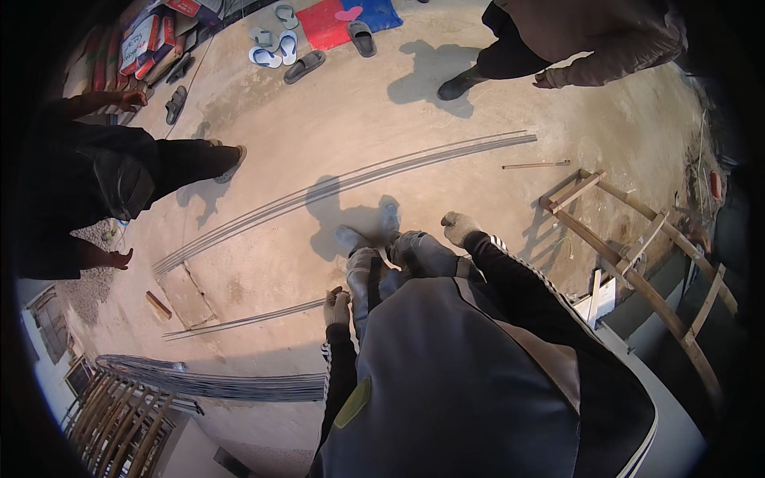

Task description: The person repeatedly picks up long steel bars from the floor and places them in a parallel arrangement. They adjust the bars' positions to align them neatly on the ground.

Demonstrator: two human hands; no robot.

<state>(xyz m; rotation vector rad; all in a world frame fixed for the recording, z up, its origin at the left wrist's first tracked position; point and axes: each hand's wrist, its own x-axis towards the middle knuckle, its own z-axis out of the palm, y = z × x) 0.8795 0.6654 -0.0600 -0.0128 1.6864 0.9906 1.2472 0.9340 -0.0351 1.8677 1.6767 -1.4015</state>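
Note:
My left hand (338, 309), in a pale work glove, hangs beside my left leg with its fingers closed. A small dark reddish-brown piece (337, 290) sticks out of its grip, too small to name. Ahead and to the right, my right hand (458, 228) is also gloved and curled closed, with nothing seen in it. Beyond my feet, several long thin steel rods (351, 180) lie side by side on the concrete floor. A shorter set of rods (247, 321) runs along the floor toward my left hand. Neither hand touches the long rods.
One person (103, 175) stands at the left, another (582, 40) at the far right. A wooden ladder (613, 255) leans at the right. Bent rebar (223, 384) lies near left. Slippers (287, 49) and stacked bags (139, 44) are at the back. A wood block (158, 305) lies left.

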